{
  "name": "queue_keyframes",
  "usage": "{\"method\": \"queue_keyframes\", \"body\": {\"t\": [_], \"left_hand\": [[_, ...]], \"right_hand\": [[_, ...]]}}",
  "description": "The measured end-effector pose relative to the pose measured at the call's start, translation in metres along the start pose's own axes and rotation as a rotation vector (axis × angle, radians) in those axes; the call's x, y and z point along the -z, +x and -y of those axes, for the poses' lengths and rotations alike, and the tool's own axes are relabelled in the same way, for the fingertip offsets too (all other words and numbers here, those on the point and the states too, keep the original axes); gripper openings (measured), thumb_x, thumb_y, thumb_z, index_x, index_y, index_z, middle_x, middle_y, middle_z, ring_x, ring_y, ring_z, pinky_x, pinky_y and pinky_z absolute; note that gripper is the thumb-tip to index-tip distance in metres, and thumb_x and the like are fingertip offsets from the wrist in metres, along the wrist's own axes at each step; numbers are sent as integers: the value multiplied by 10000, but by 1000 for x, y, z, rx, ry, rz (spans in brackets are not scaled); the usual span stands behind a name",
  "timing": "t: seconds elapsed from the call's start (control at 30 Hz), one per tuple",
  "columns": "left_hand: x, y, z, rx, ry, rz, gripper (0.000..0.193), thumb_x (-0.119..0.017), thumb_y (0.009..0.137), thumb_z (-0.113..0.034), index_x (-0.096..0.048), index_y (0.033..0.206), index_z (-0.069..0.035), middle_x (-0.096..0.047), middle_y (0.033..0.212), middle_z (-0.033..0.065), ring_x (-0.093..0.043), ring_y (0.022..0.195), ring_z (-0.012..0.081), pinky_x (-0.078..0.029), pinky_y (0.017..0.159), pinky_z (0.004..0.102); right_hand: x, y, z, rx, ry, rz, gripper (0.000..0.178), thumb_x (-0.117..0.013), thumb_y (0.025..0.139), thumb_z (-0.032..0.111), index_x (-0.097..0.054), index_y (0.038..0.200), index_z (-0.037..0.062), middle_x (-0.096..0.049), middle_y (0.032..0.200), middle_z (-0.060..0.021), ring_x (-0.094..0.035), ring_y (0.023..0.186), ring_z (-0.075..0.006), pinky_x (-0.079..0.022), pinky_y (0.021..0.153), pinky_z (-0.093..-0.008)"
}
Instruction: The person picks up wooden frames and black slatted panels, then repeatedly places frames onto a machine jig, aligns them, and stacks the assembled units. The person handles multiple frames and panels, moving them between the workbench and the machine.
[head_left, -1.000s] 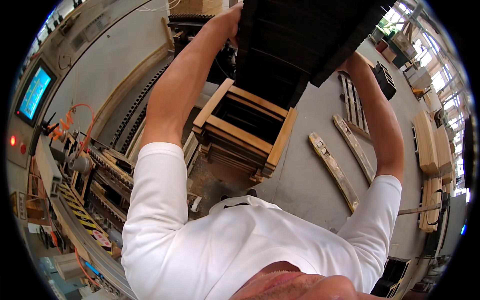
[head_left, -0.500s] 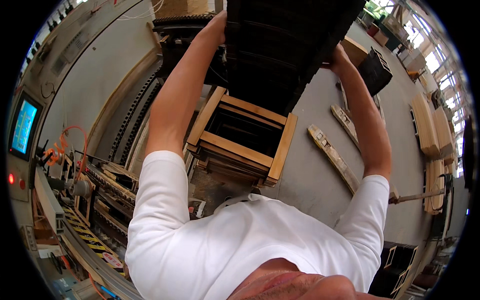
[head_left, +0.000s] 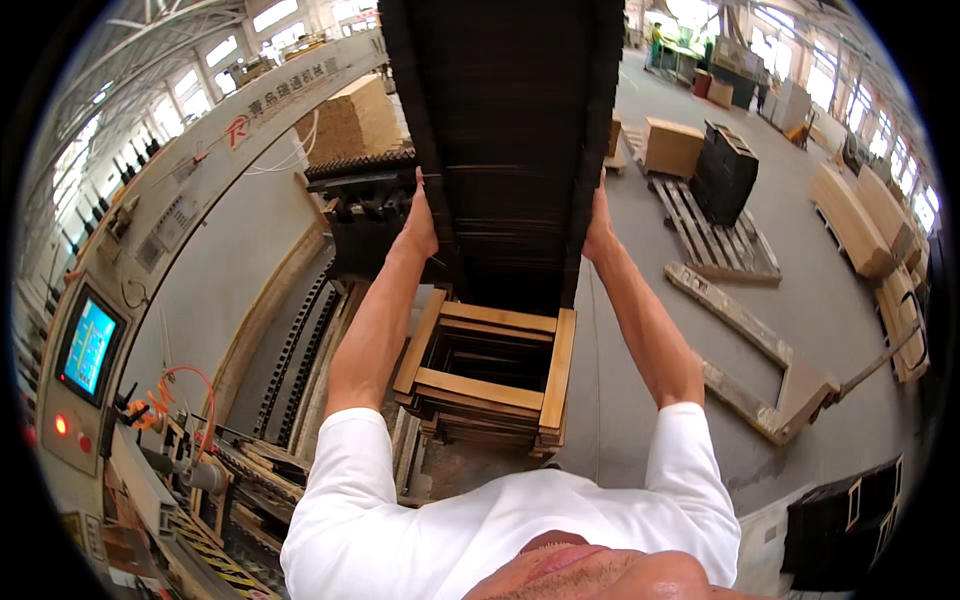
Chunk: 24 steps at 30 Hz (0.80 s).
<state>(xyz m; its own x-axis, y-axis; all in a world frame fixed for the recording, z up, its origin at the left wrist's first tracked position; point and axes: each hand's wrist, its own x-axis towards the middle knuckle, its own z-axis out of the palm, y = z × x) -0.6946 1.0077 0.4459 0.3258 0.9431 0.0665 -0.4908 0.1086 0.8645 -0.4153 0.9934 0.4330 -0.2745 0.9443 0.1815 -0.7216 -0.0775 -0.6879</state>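
A tall dark stack (head_left: 510,120) is grasped from both sides, its left face pressed by the left grip (head_left: 420,225) and its right face by the right grip (head_left: 598,228), with the fingers laid upward along the edges. The stack is held upright at the upper middle, just beyond a pile of pale wooden frames (head_left: 480,388); whether its foot is supported there cannot be told.

The grey floor (head_left: 640,440) is spread widely to the right. On it a slatted pallet (head_left: 735,268) is loaded with a black stack (head_left: 725,172) and a tan block (head_left: 672,147). Nearer, a worn pallet jack (head_left: 790,395) is parked, with long boards (head_left: 848,222) piled beyond it. More black frames (head_left: 840,525) are set down at the lower right.

The left side is taken up by a machine (head_left: 270,105), fitted with a lit screen (head_left: 90,345), a red lamp (head_left: 61,425), an orange coiled hose (head_left: 150,412) and dark chains (head_left: 290,360). The hall is lit by bright windows (head_left: 275,14).
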Motion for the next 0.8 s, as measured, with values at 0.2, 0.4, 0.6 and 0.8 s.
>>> {"method": "queue_keyframes", "body": {"t": [0.2,0.4,0.6,0.8], "left_hand": [[6,-7,3,16,-40,7,495,-447,959,-421,-583,1251,-45,-613,1230,91,-592,1098,258,-476,976,397],[-14,1,-54,-214,-38,-143,608,-423,947,-603,-530,1290,-112,-563,1241,59,-530,1111,212,-422,1003,399],[-100,-1,-224,-931,260,19,760,-299,965,-628,-396,1373,6,-474,1378,160,-443,1290,281,-357,1081,422],[-161,-17,-247,-739,361,329,699,-200,1013,-562,-584,1182,-2,-645,1137,135,-604,1050,261,-456,974,393]], "right_hand": [[17,13,-11,-46,-89,-121,771,-369,909,707,-478,1381,107,-561,1300,-100,-530,1171,-255,-429,1017,-399],[28,38,78,235,-714,-397,913,-341,825,827,-434,1424,144,-542,1210,-72,-458,868,-186,-400,761,-324],[-153,36,230,923,-554,-83,825,-361,945,658,-306,1484,36,-536,1320,-115,-538,1144,-239,-425,963,-309],[-232,24,210,644,-614,416,674,-328,988,590,-577,1212,5,-639,1061,-85,-603,920,-211,-482,858,-344]]}}
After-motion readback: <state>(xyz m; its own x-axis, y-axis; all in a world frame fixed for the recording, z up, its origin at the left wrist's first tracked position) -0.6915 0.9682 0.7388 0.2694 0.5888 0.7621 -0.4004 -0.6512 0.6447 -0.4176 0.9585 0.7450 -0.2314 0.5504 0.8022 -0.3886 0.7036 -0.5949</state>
